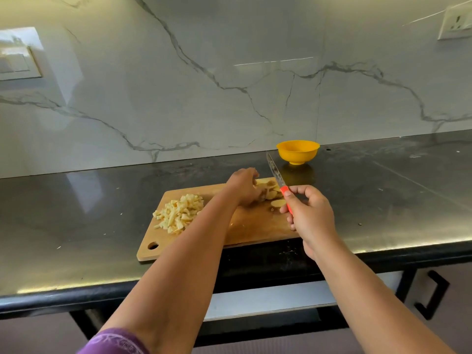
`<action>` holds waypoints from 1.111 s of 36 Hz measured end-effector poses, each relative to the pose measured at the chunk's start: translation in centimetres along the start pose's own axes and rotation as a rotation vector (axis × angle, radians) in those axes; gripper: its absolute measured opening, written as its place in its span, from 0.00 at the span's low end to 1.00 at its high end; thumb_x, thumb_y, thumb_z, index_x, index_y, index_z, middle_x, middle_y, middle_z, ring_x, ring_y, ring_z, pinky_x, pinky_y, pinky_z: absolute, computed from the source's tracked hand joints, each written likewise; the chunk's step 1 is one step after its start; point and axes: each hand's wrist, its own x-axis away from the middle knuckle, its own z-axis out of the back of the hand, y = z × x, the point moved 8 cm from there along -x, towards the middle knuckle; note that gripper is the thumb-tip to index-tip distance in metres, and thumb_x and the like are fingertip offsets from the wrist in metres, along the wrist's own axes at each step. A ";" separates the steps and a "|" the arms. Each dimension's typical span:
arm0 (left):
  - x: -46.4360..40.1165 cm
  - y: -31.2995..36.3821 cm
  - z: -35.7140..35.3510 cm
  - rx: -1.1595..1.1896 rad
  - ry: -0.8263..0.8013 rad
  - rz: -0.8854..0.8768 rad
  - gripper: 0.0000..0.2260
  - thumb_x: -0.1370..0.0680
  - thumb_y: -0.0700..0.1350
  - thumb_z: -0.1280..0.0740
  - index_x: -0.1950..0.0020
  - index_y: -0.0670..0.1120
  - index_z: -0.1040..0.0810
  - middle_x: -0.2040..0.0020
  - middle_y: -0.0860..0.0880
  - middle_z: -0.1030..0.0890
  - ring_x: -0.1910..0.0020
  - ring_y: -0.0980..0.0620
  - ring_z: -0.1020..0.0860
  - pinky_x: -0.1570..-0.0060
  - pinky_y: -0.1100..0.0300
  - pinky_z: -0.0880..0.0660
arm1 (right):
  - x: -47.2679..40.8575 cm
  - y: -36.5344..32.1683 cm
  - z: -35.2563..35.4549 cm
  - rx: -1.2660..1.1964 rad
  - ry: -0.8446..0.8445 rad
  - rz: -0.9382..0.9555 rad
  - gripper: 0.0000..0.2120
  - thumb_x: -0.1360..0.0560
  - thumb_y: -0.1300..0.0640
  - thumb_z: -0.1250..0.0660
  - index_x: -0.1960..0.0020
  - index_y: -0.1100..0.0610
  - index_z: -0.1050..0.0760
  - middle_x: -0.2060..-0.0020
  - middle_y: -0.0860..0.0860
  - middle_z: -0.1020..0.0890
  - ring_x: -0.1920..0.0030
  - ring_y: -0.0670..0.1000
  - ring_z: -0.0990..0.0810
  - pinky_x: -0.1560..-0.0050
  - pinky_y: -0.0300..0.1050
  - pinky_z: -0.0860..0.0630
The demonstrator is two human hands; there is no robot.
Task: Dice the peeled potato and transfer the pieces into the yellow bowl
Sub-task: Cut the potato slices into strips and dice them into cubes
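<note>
Head view, left hand (244, 187) on potato slices (271, 194), right hand (310, 215) gripping knife (277, 178)

No legible text, label or number anywhere.

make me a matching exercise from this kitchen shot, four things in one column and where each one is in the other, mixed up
Things:
1. yellow bowl
2. diced potato pile
3. knife
4. potato slices

Places:
A. gripped by its orange handle in the right hand
B. on the left part of the cutting board
C. on the dark counter near the marble wall, beyond the board
D. on the board's far right part, under the left hand

Pairs: 1-C, 2-B, 3-A, 4-D
</note>
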 end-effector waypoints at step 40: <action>10.0 -2.5 3.4 0.032 0.309 0.005 0.06 0.22 0.41 0.35 0.50 0.45 0.18 0.54 0.52 0.22 0.56 0.53 0.26 0.59 0.64 0.32 | 4.7 -4.8 -2.3 1.008 -0.315 0.406 0.11 0.22 0.56 0.34 0.40 0.49 0.25 0.54 0.51 0.21 0.62 0.47 0.22 0.67 0.37 0.29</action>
